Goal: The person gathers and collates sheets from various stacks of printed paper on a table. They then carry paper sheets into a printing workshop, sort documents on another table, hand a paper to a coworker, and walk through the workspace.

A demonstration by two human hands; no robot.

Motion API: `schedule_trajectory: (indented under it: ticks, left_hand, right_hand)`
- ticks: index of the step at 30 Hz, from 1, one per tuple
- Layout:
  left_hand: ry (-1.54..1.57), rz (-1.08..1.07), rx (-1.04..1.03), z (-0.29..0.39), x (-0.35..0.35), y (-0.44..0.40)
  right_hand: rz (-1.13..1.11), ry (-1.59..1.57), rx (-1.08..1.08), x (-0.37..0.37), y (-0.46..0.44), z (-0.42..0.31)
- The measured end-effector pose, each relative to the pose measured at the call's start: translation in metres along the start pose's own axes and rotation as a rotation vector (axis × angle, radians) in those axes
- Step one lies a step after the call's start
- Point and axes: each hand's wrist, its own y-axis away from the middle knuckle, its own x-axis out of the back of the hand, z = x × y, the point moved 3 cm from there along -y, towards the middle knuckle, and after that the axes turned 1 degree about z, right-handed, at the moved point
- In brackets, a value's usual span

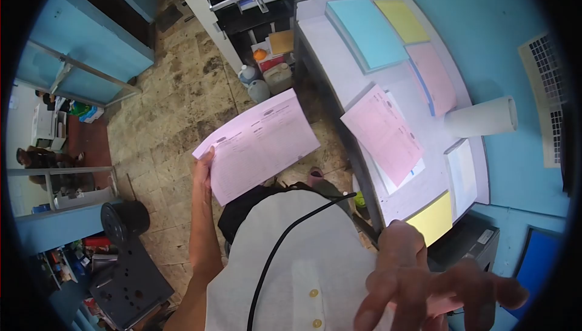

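My left hand (207, 167) grips the left edge of a pink printed sheet or stack of sheets (260, 146), held up over the tiled floor. At the lower right, my right hand (433, 282) is raised close to the camera with its fingers spread and nothing between them. Beyond it on the white-topped table lie a yellow stack (431, 217) and a pink printed form (388, 134) resting at an angle over white paper.
The table (330, 46) also bears a blue stack (370, 34), another pink stack (433, 76) and a white roll (485, 117). A machine (209, 19) and jugs (257, 90) stand ahead. A black bin (125, 217) is at left; a person (36, 158) shows beyond the partition.
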Motion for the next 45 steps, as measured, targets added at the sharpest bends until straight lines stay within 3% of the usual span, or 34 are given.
schedule_trajectory:
  ticks: [3, 5, 6, 8, 13, 17, 18, 19, 21, 22, 24, 26, 28, 29, 33, 38, 40, 43, 45]
  left_hand:
    - [0.019, 0.018, -0.019, -0.003, 0.001, -0.003]
    - [0.037, -0.002, -0.015, -0.005, 0.011, -0.009]
    - [0.03, 0.009, -0.015, -0.004, 0.015, -0.013]
    - [0.009, 0.014, 0.009, -0.004, 0.004, -0.008]
    - [-0.002, 0.02, 0.13, -0.001, -0.018, -0.001]
    - [-0.072, 0.035, 0.046, 0.001, -0.006, -0.005]
    - [-0.052, 0.039, 0.049, 0.002, -0.013, 0.002]
    - [-0.031, 0.042, 0.046, 0.004, -0.018, 0.006]
    - [-0.001, 0.027, 0.044, 0.006, -0.026, 0.008]
    - [0.027, 0.02, 0.058, 0.004, -0.028, 0.01]
    - [-0.014, 0.049, 0.105, -0.014, -0.004, -0.008]
    - [-0.088, 0.125, 0.107, -0.006, 0.02, -0.006]
    - [-0.072, 0.095, 0.069, -0.012, 0.022, -0.011]
    - [-0.024, 0.013, 0.073, -0.016, 0.028, -0.019]
    - [0.116, 0.065, -0.001, 0.004, -0.012, 0.003]
    - [0.152, 0.095, -0.084, 0.012, -0.019, 0.022]
    - [0.13, 0.085, -0.129, 0.014, -0.008, 0.024]
    - [0.073, 0.113, -0.186, 0.031, 0.022, 0.031]
    - [0.038, 0.161, -0.196, 0.052, 0.045, 0.036]
  right_hand:
    - [0.089, 0.048, -0.051, -0.018, -0.007, 0.014]
    - [0.46, 0.082, 0.179, -0.03, -0.004, 0.024]
    - [0.462, 0.097, 0.177, -0.016, -0.006, 0.019]
    - [-0.106, -0.159, -0.039, 0.008, -0.014, 0.014]
    - [0.153, 0.134, 0.181, 0.027, -0.003, 0.03]
    - [0.349, 0.363, 0.428, 0.051, 0.009, 0.057]
    - [0.322, 0.518, 0.33, 0.082, 0.023, 0.059]
    - [0.492, 0.73, 0.031, 0.111, 0.05, 0.056]
    - [0.755, 1.202, -0.175, 0.166, 0.085, 0.067]
    - [0.953, 1.278, -0.332, 0.198, 0.116, 0.07]
    - [1.325, 1.177, -0.448, 0.263, 0.207, 0.065]
    - [1.29, 1.363, -0.568, 0.311, 0.301, 0.055]
    - [1.219, 1.414, -0.721, 0.311, 0.315, 0.061]
    - [1.183, 1.412, -0.785, 0.305, 0.305, 0.066]
    - [1.006, 1.302, -0.852, 0.309, 0.25, 0.132]
    - [0.591, 1.203, -0.941, 0.343, 0.17, 0.233]
    - [0.632, 0.696, -0.906, 0.353, 0.146, 0.272]
    - [0.586, 0.502, -0.992, 0.341, 0.109, 0.313]
    - [0.613, 0.479, -0.941, 0.325, 0.091, 0.336]
